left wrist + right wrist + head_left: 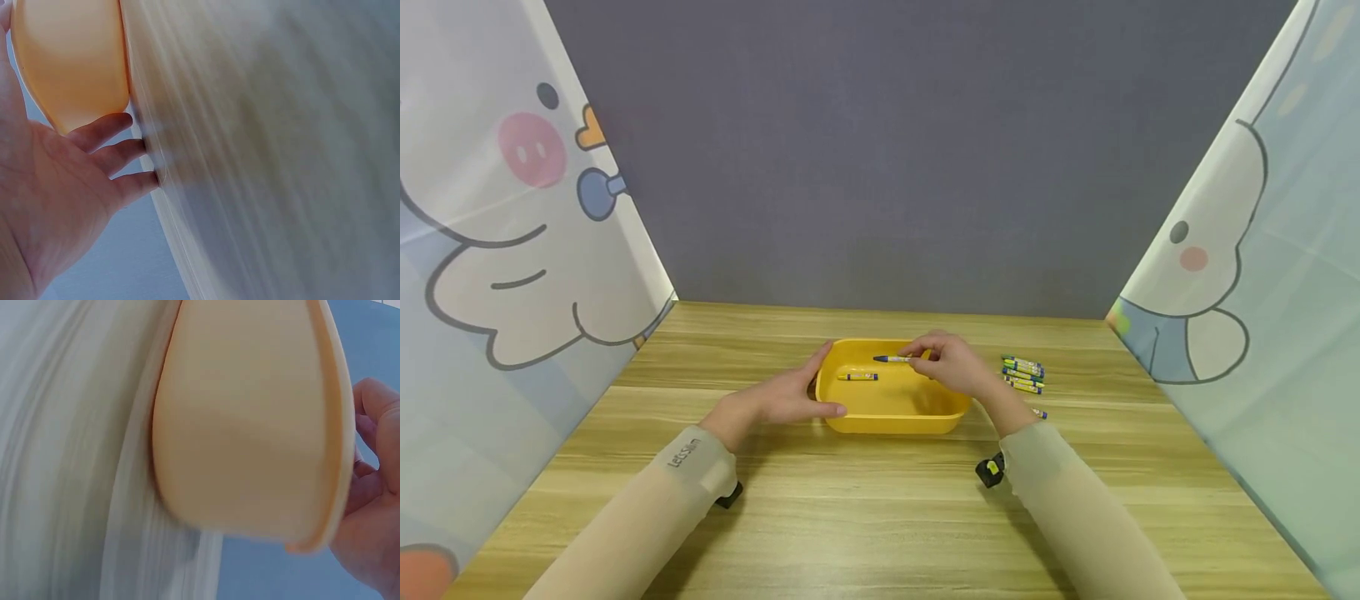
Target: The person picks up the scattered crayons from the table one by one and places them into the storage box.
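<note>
A shallow yellow plastic bin [895,423] stands on the table, with a yellow-wrapped crayon [857,377] lying inside on the left. My left hand [786,394] rests against the bin's left end, thumb at the front rim. In the left wrist view its other fingers [115,153] reach straight along the end wall. Over the right half of the bin, my right hand [951,362] pinches a dark blue crayon [891,359], its tip pointing left. The right wrist view shows this hand [375,487] behind the bin's rim, the crayon hidden there.
Several crayons [1024,373] lie in a group on the wooden table [850,517], right of the bin. Another crayon [1039,413] shows partly beside my right wrist. A grey panel [880,167] rises at the back, with printed cartoon sheets on both sides.
</note>
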Tool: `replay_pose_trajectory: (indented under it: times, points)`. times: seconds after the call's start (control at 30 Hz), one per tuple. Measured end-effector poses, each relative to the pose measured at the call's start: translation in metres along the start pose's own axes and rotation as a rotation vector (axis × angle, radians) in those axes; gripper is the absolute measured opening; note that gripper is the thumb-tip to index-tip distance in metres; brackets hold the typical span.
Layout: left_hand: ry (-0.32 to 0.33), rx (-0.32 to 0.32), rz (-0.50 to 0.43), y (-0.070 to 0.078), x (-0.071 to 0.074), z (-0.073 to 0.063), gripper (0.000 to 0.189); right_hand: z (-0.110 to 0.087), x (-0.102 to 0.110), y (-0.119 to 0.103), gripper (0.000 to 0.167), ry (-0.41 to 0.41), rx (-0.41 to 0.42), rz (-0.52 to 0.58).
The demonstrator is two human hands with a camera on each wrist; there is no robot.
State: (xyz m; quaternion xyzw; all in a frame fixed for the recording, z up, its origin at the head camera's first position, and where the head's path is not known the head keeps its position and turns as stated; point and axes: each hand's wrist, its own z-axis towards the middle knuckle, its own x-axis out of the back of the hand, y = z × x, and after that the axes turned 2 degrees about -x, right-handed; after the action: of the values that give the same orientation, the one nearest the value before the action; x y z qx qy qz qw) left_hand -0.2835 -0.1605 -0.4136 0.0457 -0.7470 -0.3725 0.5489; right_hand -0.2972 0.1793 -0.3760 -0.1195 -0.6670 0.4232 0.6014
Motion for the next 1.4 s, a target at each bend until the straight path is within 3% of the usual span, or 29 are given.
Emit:
replay_pose_trajectory:
  times: [0.23, 0.5, 0.8, 1.13, 1.4]
  points:
    - [0.001, -0.005, -0.002, 0.0, 0.0, -0.001, 0.13, 0.016, -0.02, -0.009, 0.025, -0.019, -0.014, 0.055]
    - [-0.003, -0.006, 0.01, 0.0, 0.001, 0.0, 0.131, 0.031, -0.043, -0.017, 0.024, -0.019, -0.045, 0.046]
    - [-0.011, -0.01, 0.005, 0.001, 0.001, 0.001, 0.131, 0.043, -0.06, -0.016, 0.021, -0.023, -0.072, 0.114]
    - [0.002, -0.02, 0.013, -0.002, 0.001, 0.0, 0.13, 0.05, -0.07, -0.008, 0.02, -0.048, -0.032, -0.056]
    - [0.003, -0.015, 0.016, 0.002, 0.0, 0.0, 0.13, 0.047, -0.071, -0.009, 0.017, -0.095, -0.065, -0.014]
